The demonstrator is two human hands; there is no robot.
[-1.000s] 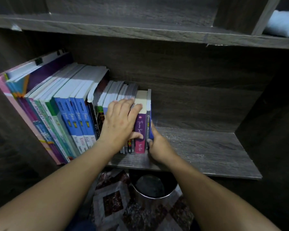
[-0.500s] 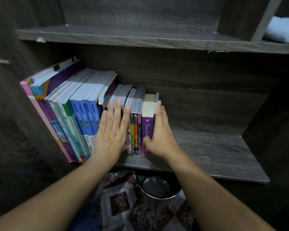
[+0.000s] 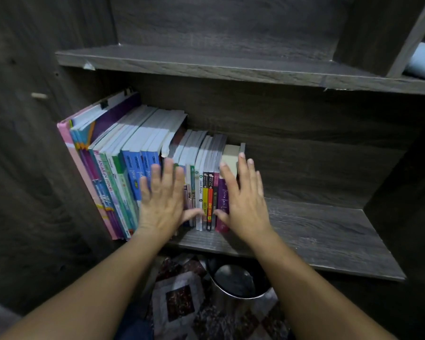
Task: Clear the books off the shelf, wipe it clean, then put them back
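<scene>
We are laying both hands flat against the row of books (image 3: 133, 148), which is standing at the left end of the shelf (image 3: 317, 231). Our left hand (image 3: 161, 202) is lying over the blue spines, its fingers (image 3: 168, 170) straight and spread apart, gripping nothing. Our right hand (image 3: 245, 202) is covering the purple book (image 3: 222, 197) nearest the middle of the shelf, its fingers likewise straight and apart. Below the shelf, a metal bin (image 3: 236, 283) is sitting on a patterned rug (image 3: 179, 300).

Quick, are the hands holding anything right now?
Left hand: open, flat against the books, gripping nothing.
Right hand: open, flat against the purple book, gripping nothing.
</scene>
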